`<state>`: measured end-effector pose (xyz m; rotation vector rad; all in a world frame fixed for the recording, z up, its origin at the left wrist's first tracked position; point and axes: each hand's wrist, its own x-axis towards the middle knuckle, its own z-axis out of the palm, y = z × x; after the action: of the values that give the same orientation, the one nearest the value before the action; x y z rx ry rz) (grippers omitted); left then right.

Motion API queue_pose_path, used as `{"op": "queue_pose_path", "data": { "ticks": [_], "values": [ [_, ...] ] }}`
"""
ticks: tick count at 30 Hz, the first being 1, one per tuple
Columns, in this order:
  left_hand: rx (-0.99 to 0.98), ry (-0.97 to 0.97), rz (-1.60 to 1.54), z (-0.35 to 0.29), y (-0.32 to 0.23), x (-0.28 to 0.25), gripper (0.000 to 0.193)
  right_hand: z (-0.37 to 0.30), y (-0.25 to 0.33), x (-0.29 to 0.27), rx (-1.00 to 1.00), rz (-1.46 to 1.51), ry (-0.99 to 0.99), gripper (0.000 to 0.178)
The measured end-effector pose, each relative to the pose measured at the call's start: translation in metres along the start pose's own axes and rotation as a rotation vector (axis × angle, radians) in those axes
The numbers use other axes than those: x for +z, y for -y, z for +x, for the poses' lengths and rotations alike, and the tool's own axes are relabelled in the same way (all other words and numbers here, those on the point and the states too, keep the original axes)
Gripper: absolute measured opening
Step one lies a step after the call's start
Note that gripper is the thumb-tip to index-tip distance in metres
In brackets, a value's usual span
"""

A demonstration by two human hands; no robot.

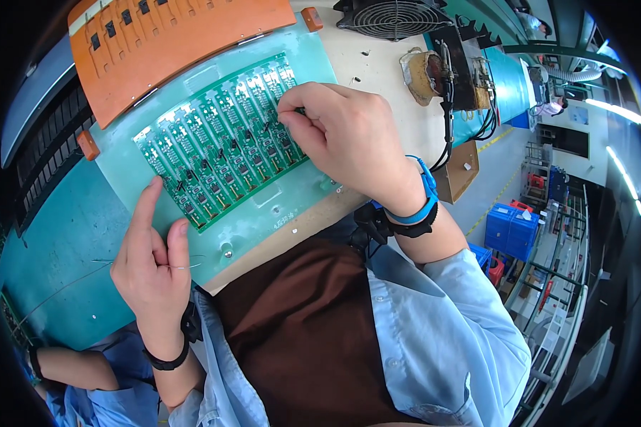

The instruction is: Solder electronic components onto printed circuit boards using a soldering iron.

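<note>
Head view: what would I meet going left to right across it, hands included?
Black slatted panel → left hand → right hand → open cardboard box → blue crate → lower light strip.

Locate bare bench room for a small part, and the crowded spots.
Free: teal mat between the black rack and thin wire; cream bench between the fan and right hand, bar a few dark bits. Crowded: the green circuit board, full of components.
</note>
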<state>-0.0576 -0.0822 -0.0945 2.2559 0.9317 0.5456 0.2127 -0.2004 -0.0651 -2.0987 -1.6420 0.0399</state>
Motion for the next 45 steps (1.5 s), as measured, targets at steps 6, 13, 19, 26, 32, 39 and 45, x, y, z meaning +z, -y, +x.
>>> {"op": "queue_pose_path", "data": {
  "ticks": [6,13,19,26,32,39,45],
  "values": [
    [0.014,-0.006,0.002,0.000,0.001,0.001,0.054,-0.002,0.002,0.006,0.016,0.002,-0.003,0.008],
    [0.032,-0.015,0.005,0.000,0.003,0.001,0.054,0.000,-0.001,0.004,-0.161,-0.076,-0.018,0.011],
    [0.022,-0.020,0.013,-0.001,0.001,0.001,0.055,0.002,-0.001,0.005,-0.170,-0.049,-0.026,0.011],
    [0.013,-0.011,0.017,0.000,-0.001,-0.001,0.056,0.002,-0.003,0.006,-0.162,-0.021,-0.048,0.011],
    [-0.012,-0.002,0.003,-0.001,-0.003,-0.002,0.056,0.000,0.012,0.010,-0.052,0.018,-0.071,0.009],
    [0.014,-0.017,-0.013,-0.002,-0.001,-0.001,0.056,0.002,0.017,0.011,-0.020,0.040,-0.036,0.009],
    [0.021,-0.019,-0.014,-0.001,-0.002,-0.001,0.055,0.002,0.012,0.016,-0.087,0.066,-0.063,0.010]
  ]
}}
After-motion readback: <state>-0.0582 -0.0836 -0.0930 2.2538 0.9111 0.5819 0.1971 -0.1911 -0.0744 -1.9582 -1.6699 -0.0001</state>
